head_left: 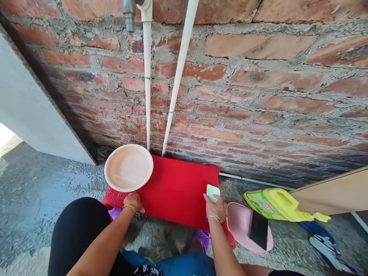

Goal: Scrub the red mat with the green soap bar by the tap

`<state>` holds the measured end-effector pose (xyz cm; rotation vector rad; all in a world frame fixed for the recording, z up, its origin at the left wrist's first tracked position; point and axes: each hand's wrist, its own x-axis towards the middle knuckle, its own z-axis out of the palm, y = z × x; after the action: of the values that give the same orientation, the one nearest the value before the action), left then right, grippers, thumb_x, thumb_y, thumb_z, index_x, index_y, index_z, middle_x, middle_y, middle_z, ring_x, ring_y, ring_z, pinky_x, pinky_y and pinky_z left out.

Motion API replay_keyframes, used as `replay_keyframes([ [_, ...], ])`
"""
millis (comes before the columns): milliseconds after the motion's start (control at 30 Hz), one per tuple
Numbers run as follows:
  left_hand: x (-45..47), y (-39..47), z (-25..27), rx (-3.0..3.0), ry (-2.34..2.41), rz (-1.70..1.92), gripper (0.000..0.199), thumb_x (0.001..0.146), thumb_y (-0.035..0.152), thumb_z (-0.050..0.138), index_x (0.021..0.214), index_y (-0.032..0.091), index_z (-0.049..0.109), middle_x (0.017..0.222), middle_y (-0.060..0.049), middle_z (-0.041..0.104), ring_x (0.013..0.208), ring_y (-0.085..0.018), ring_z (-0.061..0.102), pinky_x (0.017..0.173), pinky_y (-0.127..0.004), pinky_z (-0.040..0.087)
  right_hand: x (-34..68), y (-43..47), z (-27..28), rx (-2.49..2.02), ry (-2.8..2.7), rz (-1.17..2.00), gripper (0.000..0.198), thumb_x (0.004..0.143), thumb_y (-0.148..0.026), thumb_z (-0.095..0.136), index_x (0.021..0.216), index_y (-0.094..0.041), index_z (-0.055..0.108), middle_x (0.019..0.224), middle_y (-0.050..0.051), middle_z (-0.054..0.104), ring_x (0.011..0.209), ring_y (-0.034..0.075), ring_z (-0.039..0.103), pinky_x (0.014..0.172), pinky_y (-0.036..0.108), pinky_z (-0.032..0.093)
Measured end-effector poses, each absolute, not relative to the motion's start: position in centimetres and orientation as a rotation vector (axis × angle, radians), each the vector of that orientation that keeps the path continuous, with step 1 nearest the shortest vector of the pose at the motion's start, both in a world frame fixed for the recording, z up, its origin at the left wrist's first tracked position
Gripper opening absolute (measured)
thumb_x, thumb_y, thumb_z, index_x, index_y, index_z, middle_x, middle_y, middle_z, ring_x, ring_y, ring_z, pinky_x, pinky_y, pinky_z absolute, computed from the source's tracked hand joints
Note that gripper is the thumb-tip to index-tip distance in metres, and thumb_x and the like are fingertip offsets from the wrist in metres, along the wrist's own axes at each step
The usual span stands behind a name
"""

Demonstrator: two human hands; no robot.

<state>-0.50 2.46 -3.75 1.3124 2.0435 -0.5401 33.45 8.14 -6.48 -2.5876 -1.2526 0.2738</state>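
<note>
A red mat with a fluffy underside at its ends (181,188) lies draped over a low support that I cannot see, against the brick wall. My left hand (134,202) is closed at the mat's near edge, just below a pale pink basin (129,167) that stands on the mat's left end. My right hand (217,209) grips a small pale green block with rounded corners (213,193) over the mat's right end. Whether the block is soap or a brush I cannot tell. Its underside is hidden.
Right of the mat sits a pink plastic scoop-shaped tray (238,222) with a black phone (258,229) on it. A yellow jug (273,203) lies on the concrete floor beyond, near blue-and-white slippers (324,245). White pipes (147,84) run down the wall. A grey slab (43,99) leans at left.
</note>
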Motion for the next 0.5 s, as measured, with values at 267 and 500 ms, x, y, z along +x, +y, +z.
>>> replay_keyframes([
  [267, -0.6, 2.4, -4.4, 1.302, 2.064, -0.541, 0.066, 0.043, 0.034, 0.081, 0.103, 0.015, 0.062, 0.11, -0.015, 0.067, 0.105, -0.028, 0.061, 0.083, -0.033, 0.051, 20.7, 8.5, -6.2, -2.037, -1.964, 0.419, 0.037, 0.076, -0.047, 0.061, 0.105, -0.024, 0.06, 0.098, 0.005, 0.058, 0.089, 0.02, 0.055, 0.074, 0.029, 0.035],
  [500, -0.6, 2.6, -5.1, 1.297, 2.066, -0.534, 0.064, 0.041, 0.031, 0.081, 0.1, 0.013, 0.064, 0.107, -0.017, 0.068, 0.101, -0.028, 0.063, 0.082, -0.034, 0.051, 15.9, 9.5, -5.2, -1.868, -2.321, 0.502, 0.034, 0.075, -0.047, 0.062, 0.105, -0.029, 0.06, 0.101, 0.005, 0.056, 0.093, 0.02, 0.053, 0.078, 0.032, 0.032],
])
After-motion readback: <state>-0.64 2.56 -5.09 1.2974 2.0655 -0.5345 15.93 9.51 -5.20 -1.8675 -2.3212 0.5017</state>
